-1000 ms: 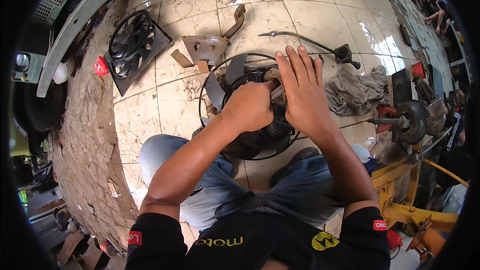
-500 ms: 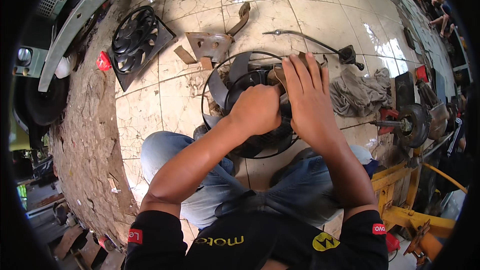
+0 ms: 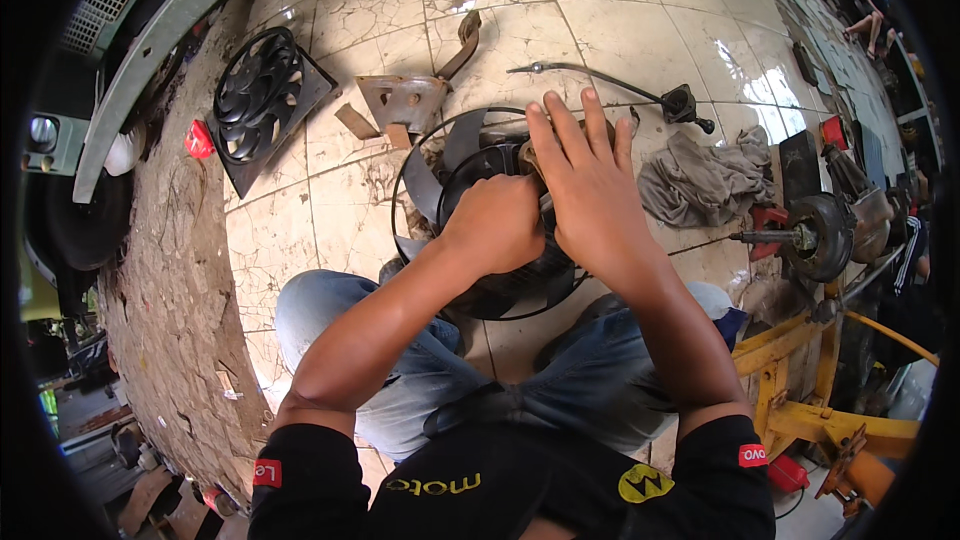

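A large black radiator fan [image 3: 462, 138] with a thin outer ring lies on the floor between my knees. Over its middle, my left hand [image 3: 495, 227] is closed in a fist; whatever it may grip is hidden under the fingers. My right hand [image 3: 592, 185] lies flat beside it, fingers stretched and slightly spread, resting on a brownish part [image 3: 530, 162] at the fan's centre. Most of that part is covered by both hands, so its kind cannot be told.
Beyond the fan lie a rusty pedal bracket [image 3: 405, 100] and a black lever with a rod [image 3: 600, 80]. A second black fan [image 3: 262, 105] is at the far left. To the right are a grey rag [image 3: 705, 180], a red-based jack [image 3: 768, 225] and a yellow metal frame [image 3: 800, 420].
The view has shifted slightly, so the floor items sit a little further left. Both hands stay on the fan's centre; my right fingers are spread a bit wider.
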`<state>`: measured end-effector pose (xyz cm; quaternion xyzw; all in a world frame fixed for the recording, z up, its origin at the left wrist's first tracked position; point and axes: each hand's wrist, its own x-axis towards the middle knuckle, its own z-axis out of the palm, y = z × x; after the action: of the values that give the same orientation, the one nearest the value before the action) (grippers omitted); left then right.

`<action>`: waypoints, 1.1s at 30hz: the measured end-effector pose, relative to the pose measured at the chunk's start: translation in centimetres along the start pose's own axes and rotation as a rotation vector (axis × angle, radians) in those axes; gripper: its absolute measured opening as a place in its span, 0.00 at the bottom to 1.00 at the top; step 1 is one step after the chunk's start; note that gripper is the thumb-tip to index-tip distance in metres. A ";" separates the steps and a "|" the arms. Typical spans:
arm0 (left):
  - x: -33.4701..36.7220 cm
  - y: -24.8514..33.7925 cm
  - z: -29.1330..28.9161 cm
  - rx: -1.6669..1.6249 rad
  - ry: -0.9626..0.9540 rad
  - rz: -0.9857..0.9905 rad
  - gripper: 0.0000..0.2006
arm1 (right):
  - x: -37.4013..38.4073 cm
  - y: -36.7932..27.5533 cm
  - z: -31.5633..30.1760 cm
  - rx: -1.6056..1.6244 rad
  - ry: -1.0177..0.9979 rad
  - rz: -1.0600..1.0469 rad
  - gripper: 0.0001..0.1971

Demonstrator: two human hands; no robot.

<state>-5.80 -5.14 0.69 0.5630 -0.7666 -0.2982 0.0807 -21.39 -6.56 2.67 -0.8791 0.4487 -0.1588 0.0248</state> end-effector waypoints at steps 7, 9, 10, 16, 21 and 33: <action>0.3 -0.5 -0.5 -0.008 0.056 0.029 0.12 | 0.4 1.1 0.1 0.076 0.023 0.009 0.37; 0.2 -0.3 -0.6 -0.036 0.068 0.013 0.13 | 0.8 1.5 0.1 0.119 -0.020 -0.009 0.38; 0.1 -0.4 -0.6 -0.048 0.075 -0.001 0.13 | 1.0 1.7 0.2 0.146 -0.041 -0.021 0.39; 0.0 -0.6 -0.3 -0.077 0.151 0.039 0.19 | 1.2 4.4 -0.7 0.325 -0.085 -0.050 0.38; -0.6 -1.2 -1.2 -0.133 0.157 0.030 0.26 | -1.1 3.8 -1.6 0.360 0.008 -0.028 0.37; 0.1 -0.9 -2.7 -0.081 -0.024 -0.031 0.25 | -1.1 0.6 1.4 0.037 0.098 -0.025 0.31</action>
<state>-3.84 -6.44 2.38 0.5674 -0.7459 -0.3371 0.0896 -22.01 -6.15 0.92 -0.8752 0.4353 -0.2102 0.0173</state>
